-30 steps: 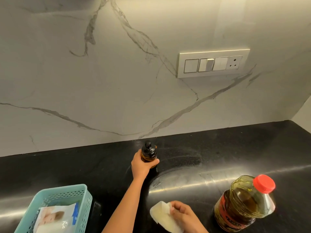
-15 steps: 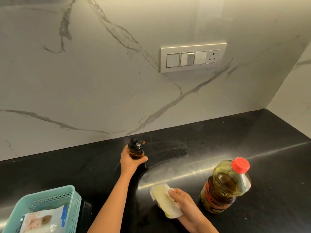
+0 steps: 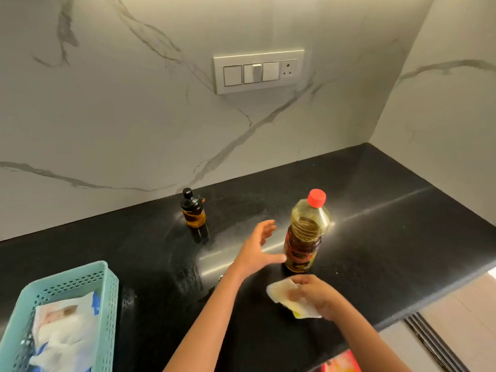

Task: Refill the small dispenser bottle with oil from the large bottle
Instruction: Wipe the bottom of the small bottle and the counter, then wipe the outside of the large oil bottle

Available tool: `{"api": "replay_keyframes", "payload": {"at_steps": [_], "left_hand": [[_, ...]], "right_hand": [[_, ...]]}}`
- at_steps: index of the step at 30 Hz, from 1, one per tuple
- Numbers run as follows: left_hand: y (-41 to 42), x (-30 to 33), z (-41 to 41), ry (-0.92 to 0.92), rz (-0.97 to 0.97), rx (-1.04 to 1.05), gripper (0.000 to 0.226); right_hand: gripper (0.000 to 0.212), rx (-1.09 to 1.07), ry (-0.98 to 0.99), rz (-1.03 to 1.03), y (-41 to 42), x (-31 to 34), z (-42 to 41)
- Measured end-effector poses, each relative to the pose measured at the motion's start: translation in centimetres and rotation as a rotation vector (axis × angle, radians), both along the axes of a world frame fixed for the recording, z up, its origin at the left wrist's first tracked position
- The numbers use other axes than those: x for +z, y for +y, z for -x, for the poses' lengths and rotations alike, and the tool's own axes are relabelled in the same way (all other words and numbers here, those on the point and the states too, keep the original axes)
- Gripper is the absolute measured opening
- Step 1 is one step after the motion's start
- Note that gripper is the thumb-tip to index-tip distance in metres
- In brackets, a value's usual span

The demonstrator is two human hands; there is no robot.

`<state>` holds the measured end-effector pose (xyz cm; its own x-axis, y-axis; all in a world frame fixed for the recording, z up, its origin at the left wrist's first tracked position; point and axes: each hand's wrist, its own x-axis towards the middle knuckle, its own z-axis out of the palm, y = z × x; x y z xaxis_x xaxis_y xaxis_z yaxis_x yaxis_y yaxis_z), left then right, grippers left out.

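Small dispenser bottle (image 3: 193, 214): amber glass, black pump cap, upright on black worktop (image 3: 389, 237) near wall. Left hand (image 3: 256, 251): fingers spread apart, holding nothing, thumb tip at base of large bottle (image 3: 306, 234) (red cap on, yellow oil, upright, dark label). Right hand (image 3: 318, 295): fingers curled round white wipe (image 3: 284, 298). Half second ago left hand gripped dispenser; now released, beside large bottle.

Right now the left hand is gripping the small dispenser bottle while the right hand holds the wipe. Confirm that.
Not quite. In the head view the left hand is open, reaching toward the large bottle; the small dispenser bottle stands alone near the wall. The right hand does hold the wipe.
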<state>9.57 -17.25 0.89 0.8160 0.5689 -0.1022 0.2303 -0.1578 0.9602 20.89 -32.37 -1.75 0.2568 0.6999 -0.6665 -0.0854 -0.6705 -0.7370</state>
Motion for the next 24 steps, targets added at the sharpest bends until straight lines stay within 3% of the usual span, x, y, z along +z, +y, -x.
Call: {"api": "replay_keyframes", "payload": {"at_steps": [2,4,6,8,11,14,18,21,24], "left_hand": [[-1.5,0.9,-2.1,-0.006,0.011,-0.095,0.092],[-2.6,1.9,-3.7,-0.034,0.026,-0.073,0.092],[-3.5,2.6,-4.8,-0.04,-0.012,0.01,0.086],[-4.4,3.0,-5.6,-0.051,-0.085,0.124,0.079],[-5.4,3.2,-6.5,-0.069,-0.133,0.264,0.071],[-5.6,2.8,-7.0,-0.076,-0.152,0.349,0.066],[-5.0,2.4,-6.8,-0.06,-0.142,0.402,0.061],[-4.3,3.3,-6.3,-0.039,-0.158,0.349,0.06],[-3.1,3.6,-6.0,0.028,-0.166,0.259,0.068]], "right_hand": [[0.037,-0.084,-0.133,0.089,-2.2,0.3,-2.3],[0.034,-0.353,-0.258,0.021,-3.6,1.3,-4.3],[0.023,-0.627,-0.272,-0.234,-4.0,3.2,-5.7],[0.023,-0.752,-0.215,-0.506,-3.4,6.0,-6.0],[0.025,-0.768,-0.126,-0.753,-1.4,10.0,-4.8],[0.027,-0.694,-0.125,-0.841,0.1,11.7,-2.8],[0.03,-0.661,-0.084,-0.855,-0.4,9.3,-1.4],[0.026,-0.62,-0.132,-0.735,-1.1,6.6,-1.9],[0.024,-0.788,-0.012,-0.685,0.4,6.4,-4.3]]}}
